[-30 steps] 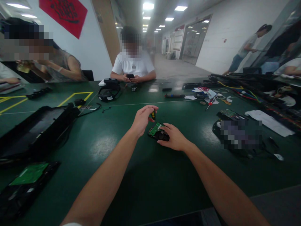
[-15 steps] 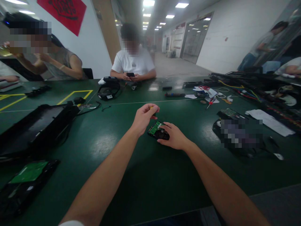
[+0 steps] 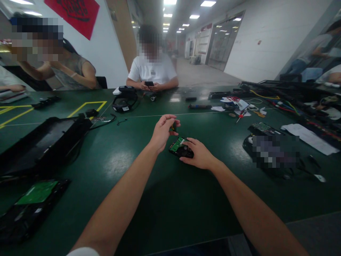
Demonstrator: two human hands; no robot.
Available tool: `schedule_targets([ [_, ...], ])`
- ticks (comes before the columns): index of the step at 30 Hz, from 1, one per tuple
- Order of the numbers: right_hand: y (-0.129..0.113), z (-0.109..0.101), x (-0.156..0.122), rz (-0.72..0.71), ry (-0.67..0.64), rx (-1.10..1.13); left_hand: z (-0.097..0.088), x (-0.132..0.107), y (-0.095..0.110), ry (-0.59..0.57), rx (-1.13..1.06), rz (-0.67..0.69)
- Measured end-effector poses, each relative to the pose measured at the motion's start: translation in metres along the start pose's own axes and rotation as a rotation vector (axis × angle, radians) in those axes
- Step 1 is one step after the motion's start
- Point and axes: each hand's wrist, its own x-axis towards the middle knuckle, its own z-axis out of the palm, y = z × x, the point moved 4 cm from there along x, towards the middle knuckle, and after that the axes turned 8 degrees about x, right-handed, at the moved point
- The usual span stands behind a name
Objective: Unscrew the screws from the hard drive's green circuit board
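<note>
In the head view, a small black device with a green circuit board (image 3: 178, 143) lies on the dark green table. My right hand (image 3: 198, 153) grips its right side, with the thumb at the near edge and the fingers over the far edge. Just above the board's left end, my left hand (image 3: 163, 133) is closed on a small yellow-and-black object (image 3: 173, 127). The fingers hide most of that object, so its kind does not show.
To the left lie a long black housing (image 3: 48, 142) and a larger black unit with a green board (image 3: 38, 192). A headset (image 3: 124, 101), a red screwdriver (image 3: 240, 116), a white cloth (image 3: 309, 137) and wired parts (image 3: 295, 103) surround the work. A person (image 3: 152, 71) sits opposite with a phone.
The fingers of my left hand have shifted around the yellow-and-black object, and more of it shows. My right hand still holds the device. The whole view has moved slightly.
</note>
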Motion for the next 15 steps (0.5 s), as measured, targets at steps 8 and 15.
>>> schedule_targets([
  [8,0.0017,-0.0014,0.0017,-0.017,-0.011,0.048,-0.0003,-0.0004,0.0018,-0.02,0.016,-0.012],
  [15,0.0035,-0.0079,0.0014,-0.051,-0.057,0.096,0.0028,-0.0017,0.0015,-0.06,-0.037,-0.018],
])
